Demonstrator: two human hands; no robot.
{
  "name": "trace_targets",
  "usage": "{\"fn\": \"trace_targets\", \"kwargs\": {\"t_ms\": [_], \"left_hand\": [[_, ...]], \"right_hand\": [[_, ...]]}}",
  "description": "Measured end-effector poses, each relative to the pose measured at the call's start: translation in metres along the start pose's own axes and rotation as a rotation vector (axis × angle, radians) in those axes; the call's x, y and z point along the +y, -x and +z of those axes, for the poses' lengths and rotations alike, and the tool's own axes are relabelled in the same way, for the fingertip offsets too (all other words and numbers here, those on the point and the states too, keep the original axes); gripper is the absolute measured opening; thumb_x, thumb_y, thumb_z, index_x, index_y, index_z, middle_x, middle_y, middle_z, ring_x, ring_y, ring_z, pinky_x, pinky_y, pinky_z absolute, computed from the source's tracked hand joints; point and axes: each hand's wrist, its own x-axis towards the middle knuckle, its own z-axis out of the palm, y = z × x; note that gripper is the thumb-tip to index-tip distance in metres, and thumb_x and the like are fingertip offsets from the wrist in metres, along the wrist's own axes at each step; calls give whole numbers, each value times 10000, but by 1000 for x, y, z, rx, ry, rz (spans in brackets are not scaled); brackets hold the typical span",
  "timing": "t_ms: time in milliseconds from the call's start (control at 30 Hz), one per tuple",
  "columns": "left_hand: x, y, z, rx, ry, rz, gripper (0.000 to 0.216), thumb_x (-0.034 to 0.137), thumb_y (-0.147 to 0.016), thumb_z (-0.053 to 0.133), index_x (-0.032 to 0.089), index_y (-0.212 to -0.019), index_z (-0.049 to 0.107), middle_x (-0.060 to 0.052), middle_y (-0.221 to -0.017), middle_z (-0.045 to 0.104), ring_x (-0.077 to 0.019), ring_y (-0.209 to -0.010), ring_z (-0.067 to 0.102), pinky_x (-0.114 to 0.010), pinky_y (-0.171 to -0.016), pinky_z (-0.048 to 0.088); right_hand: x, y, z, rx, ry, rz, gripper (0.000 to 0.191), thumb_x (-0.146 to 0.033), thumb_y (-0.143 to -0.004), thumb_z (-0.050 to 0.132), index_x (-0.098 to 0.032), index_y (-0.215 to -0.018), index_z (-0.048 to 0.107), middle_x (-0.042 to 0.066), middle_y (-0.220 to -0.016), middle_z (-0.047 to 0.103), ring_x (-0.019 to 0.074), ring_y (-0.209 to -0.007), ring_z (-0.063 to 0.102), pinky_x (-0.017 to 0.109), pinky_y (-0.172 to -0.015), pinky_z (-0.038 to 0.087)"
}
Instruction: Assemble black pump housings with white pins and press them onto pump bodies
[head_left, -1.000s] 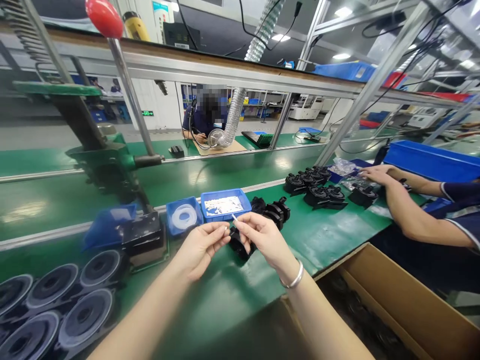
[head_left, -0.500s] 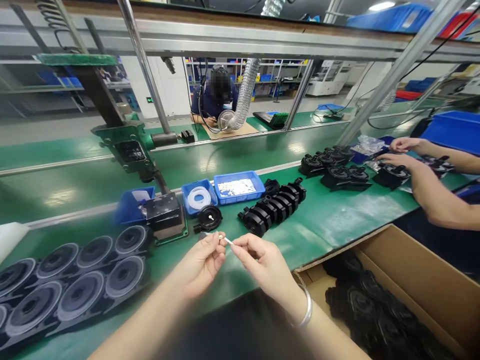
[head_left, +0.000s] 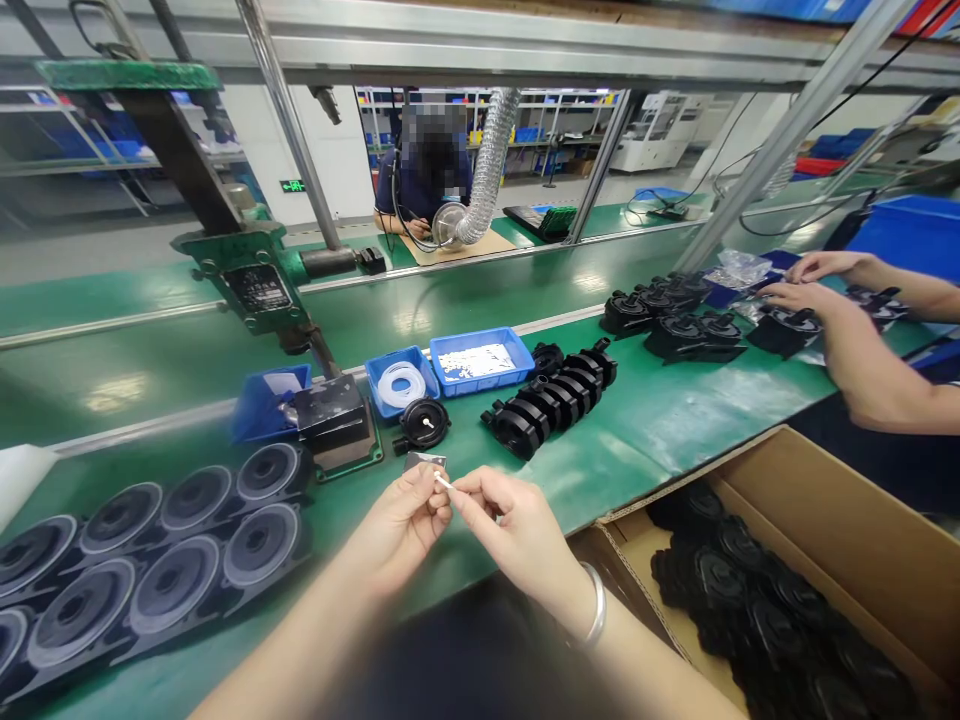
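Both hands meet low over the near side of the green bench (head_left: 637, 425), nearly fingertip to fingertip. Left hand (head_left: 401, 512) has thumb and forefinger pinched together on a small white piece (head_left: 437, 476), the other fingers curled under. Right hand (head_left: 517, 520) pinches a thin white stick (head_left: 446, 484) by its near end, and the far end of the stick reaches the white piece; whether the two are joined or only touching I cannot tell. So the work on this pair looks under way and not visibly finished. Just beyond the hands, a round black part (head_left: 424, 424) lies flat with a white bit at its middle, which suggests that one has received its piece. To its right a row of black housings (head_left: 553, 402) stands on edge, packed together; I cannot make out any white bits on them, so their stage is unclear. Plenty of stock remains: the blue tray (head_left: 487, 384) is spread with small white parts, and the blue bin (head_left: 405, 408) beside it holds white rings. At the left, wide black discs (head_left: 176, 585) lie in two rows, while the cardboard box (head_left: 840, 490) at the right holds many more black parts, finished or waiting, I cannot say.
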Motion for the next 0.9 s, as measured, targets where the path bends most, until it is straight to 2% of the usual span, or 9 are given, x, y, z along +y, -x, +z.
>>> {"fn": "trace_targets", "kwargs": {"t_ms": [167, 300, 400, 600, 800, 900], "left_hand": [[0, 2, -2, 8, -2, 18, 156, 220, -834, 741, 103, -819, 638, 10, -741, 530, -41, -635, 522, -158, -646, 529], [-1, 1, -1, -13, 11, 7, 139, 208, -857, 713, 105, -813, 631, 3, -770, 539, -41, -648, 522, -165, -657, 527], [-2, 1, -1, -23, 9, 8, 144, 213, -865, 703, 108, -804, 625, 6, -760, 532, -43, -648, 517, -165, -658, 524], [-4, 0, 1, -29, -24, 2, 149, 216, -851, 720, 113, -801, 624, 8, -755, 552, -44, -651, 529, -158, -666, 532], [-7, 0, 4, 22, -78, -28, 220, 218, -761, 807, 130, -818, 614, 23, -749, 564, -42, -636, 531, -154, -659, 532], [-10, -1, 5, 24, -165, -18, 262, 256, -747, 818, 142, -766, 583, 34, -716, 546, -47, -624, 515, -155, -649, 513]], "right_hand": [[5, 6, 7, 98, 370, -271, 143, -205, -981, 481, -189, -964, 622, 26, -836, 679, 139, -746, 614, 268, -700, 464], [7, 7, 8, 121, 629, -389, 173, -178, -987, 453, -165, -973, 625, 30, -737, 617, 160, -679, 555, 301, -632, 436], [8, 8, 7, 135, 775, -476, 202, -133, -973, 451, -121, -1085, 619, 33, -705, 583, 176, -660, 505, 328, -595, 399], [10, 12, 5, 107, 804, -503, 242, -114, -955, 483, -79, -1166, 596, 33, -720, 572, 182, -680, 494, 346, -596, 390], [8, 15, 4, 134, 817, -487, 183, -130, -965, 474, -116, -1056, 633, 29, -697, 568, 180, -656, 491, 341, -577, 375], [10, 15, 4, 138, 807, -482, 173, -134, -967, 475, -109, -1012, 640, 36, -690, 582, 182, -651, 503, 337, -565, 372]]}}
